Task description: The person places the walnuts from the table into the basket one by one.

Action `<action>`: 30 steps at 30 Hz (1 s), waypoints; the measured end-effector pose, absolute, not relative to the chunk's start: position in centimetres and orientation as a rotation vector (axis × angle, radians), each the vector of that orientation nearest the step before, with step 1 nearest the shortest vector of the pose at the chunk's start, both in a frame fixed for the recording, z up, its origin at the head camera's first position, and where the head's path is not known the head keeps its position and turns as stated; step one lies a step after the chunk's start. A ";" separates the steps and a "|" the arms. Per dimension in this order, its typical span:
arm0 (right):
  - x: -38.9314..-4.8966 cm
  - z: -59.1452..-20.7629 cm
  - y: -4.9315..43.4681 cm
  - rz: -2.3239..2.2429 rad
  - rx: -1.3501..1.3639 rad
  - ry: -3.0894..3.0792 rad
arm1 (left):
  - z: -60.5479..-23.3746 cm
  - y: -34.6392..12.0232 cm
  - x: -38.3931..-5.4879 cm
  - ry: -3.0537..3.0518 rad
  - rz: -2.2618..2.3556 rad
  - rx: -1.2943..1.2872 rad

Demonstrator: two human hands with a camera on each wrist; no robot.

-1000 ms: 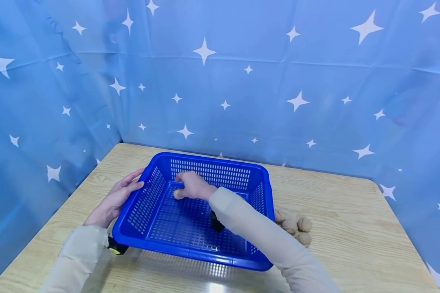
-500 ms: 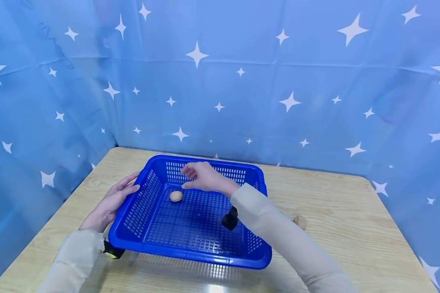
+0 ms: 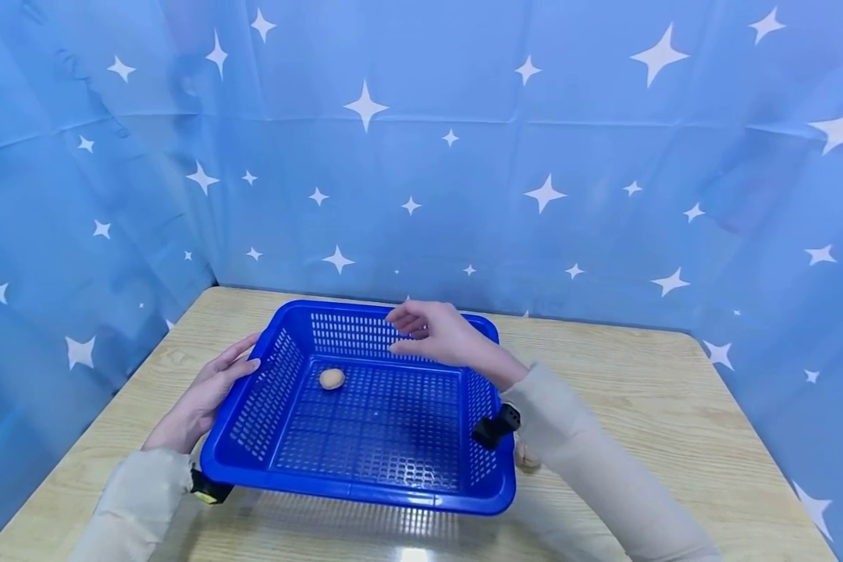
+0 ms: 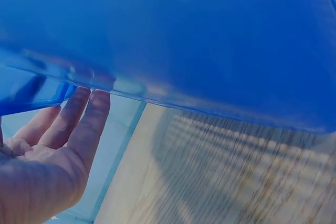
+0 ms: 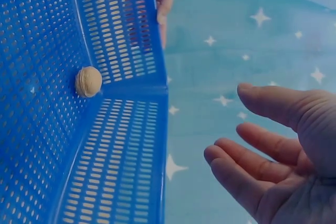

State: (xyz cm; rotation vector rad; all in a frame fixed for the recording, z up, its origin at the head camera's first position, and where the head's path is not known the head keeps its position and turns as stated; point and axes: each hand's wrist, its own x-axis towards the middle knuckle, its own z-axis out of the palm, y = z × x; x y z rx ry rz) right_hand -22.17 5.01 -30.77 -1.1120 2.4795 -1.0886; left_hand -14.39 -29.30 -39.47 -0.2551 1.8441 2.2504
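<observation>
A blue plastic basket (image 3: 358, 490) with slotted walls stands tilted over the table. At its left rim my left hand (image 3: 200, 398) holds on, thumb over the edge and the other fingers on the outside. The left wrist view shows those fingers (image 4: 86, 124) fairly straight against the rim. One walnut (image 3: 332, 378) lies inside, near the far left corner, as the right wrist view also shows. Above the basket's far right part hovers my right hand (image 3: 446, 332), holding nothing, with its fingers loosely bent and thumb apart.
Part of a walnut (image 3: 526, 456) shows on the wooden table (image 3: 646, 406) just outside the basket's right wall, mostly hidden by my right sleeve (image 3: 583, 437). A blue star-patterned curtain (image 3: 421, 156) hangs behind and along the sides.
My right hand has let go of the walnut inside the basket and moved up and to the right. The left hand keeps its hold on the rim.
</observation>
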 end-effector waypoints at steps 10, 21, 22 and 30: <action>-20.7 -31.2 8.5 -1.229 -1.073 2.525 | -39.5 -29.4 -14.4 1.793 2.284 -0.237; -19.2 -32.0 13.2 -1.381 -0.956 2.571 | -39.6 -29.3 -14.3 1.749 2.313 -0.230; -19.1 -32.1 13.6 -1.390 -0.942 2.574 | -39.6 -29.3 -14.3 1.744 2.315 -0.229; -17.8 -33.8 16.8 -1.513 -0.818 2.552 | -39.5 -29.3 -14.3 1.720 2.309 -0.239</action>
